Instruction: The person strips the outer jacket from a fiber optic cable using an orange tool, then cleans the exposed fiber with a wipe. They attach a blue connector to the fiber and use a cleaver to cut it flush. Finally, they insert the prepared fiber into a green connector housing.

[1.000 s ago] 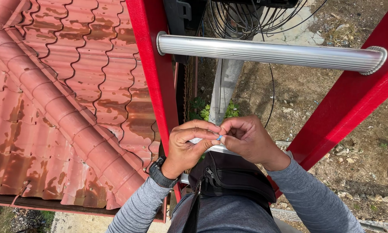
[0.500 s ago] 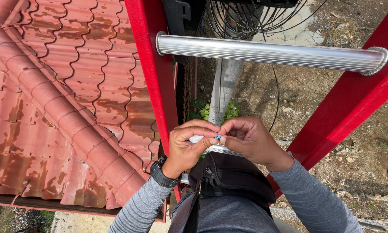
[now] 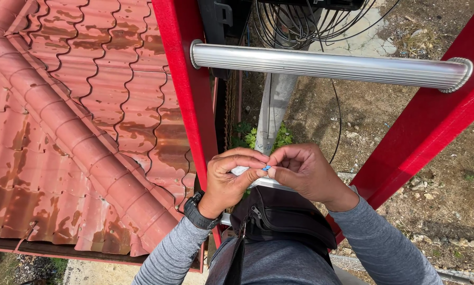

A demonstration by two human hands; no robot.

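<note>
Your left hand [image 3: 230,177] and right hand [image 3: 304,170] meet fingertip to fingertip below the rung [image 3: 326,66], both pinched shut on a small blue piece [image 3: 266,168] (with something white behind it). It sits above your pouch [image 3: 284,216], between the red rails [image 3: 187,84].

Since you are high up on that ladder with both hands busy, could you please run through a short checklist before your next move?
1. Small blue piece pinched between the fingertips of both hands: ok.
2. Left hand around the white part: ok.
3. Right hand meets the left above the black pouch: ok.
4. A hand on the red ladder rail: not ok, neither holds it.
5. Feet on a rung: cannot tell, hidden.
6. Pouch zip closed: cannot tell.
</note>
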